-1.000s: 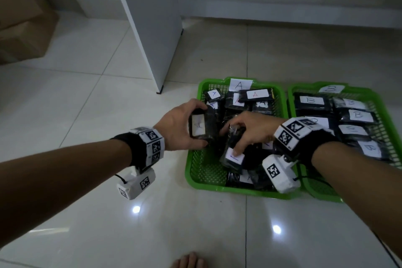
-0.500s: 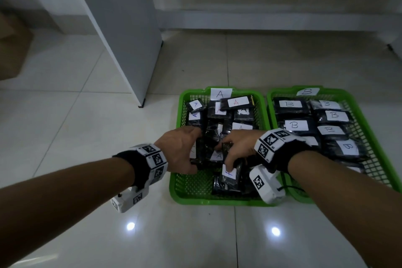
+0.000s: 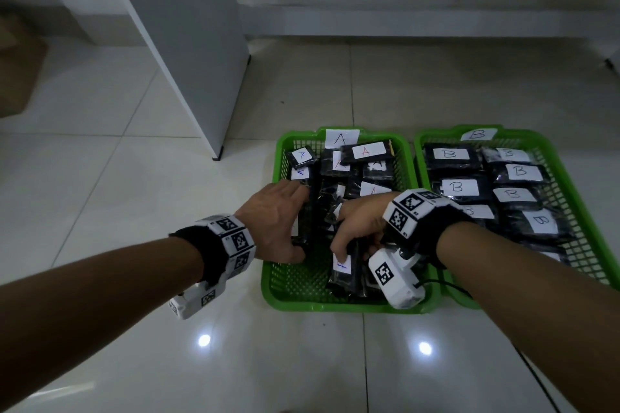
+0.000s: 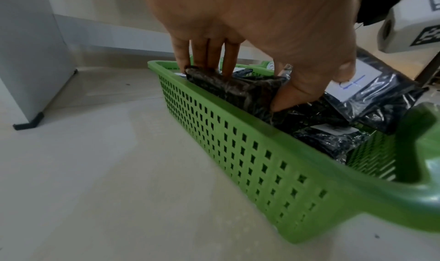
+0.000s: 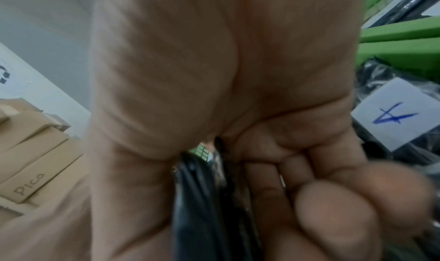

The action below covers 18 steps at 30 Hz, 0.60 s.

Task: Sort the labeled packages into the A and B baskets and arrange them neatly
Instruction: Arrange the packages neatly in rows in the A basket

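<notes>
Crinkly black packages (image 3: 339, 211), perforated green basket (image 3: 292, 282)

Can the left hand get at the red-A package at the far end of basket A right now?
Probably not yet: the left hand grips a black package at the near left wall of basket A. Nothing covers the red-A package; free the grip first.

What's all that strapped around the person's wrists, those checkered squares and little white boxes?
Both arms are bare, no sleeves. Each wrist wears a black wristband wrapped by a white band of square black-and-white code markers. Under each wrist hangs a small white camera box, also carrying a code marker; a thin black cable runs from the right one. The hands wear no gloves.
</notes>
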Each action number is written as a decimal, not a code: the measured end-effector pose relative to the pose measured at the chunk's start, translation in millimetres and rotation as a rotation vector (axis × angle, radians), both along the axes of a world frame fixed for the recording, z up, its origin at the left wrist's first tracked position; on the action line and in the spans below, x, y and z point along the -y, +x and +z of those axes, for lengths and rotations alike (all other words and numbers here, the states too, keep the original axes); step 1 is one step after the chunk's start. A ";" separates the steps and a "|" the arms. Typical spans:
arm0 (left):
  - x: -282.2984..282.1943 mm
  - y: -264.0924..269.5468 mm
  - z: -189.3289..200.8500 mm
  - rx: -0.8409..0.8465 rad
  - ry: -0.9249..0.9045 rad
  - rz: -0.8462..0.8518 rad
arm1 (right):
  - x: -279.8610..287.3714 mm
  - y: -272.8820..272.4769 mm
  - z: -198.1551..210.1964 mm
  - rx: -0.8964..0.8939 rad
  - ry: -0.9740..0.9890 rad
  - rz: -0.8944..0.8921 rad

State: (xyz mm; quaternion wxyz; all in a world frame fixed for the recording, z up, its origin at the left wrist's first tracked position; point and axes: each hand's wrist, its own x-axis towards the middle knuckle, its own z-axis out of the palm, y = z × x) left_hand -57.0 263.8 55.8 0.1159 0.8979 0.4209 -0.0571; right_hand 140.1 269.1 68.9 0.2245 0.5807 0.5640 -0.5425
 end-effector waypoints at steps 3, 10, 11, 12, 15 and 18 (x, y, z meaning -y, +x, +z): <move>-0.4 7.6 -0.6 -0.051 -0.023 -0.008 | -0.5 1.4 -0.2 0.024 0.008 0.014; -0.2 11.5 -18.0 -0.168 -0.071 -0.055 | 0.0 9.6 -0.8 -0.023 -0.018 0.011; -0.2 11.4 -18.4 -0.208 -0.026 -0.075 | -1.0 13.5 -0.6 -0.061 -0.024 -0.017; -0.9 11.9 -17.8 -0.218 -0.017 -0.071 | -1.7 18.5 0.4 -0.101 -0.024 -0.059; -5.7 10.5 -13.2 -0.198 -0.046 -0.073 | -3.3 36.0 2.4 -0.197 -0.003 -0.215; -9.2 5.2 -10.5 -0.188 -0.029 -0.096 | -0.4 50.7 -1.8 -0.186 0.035 -0.250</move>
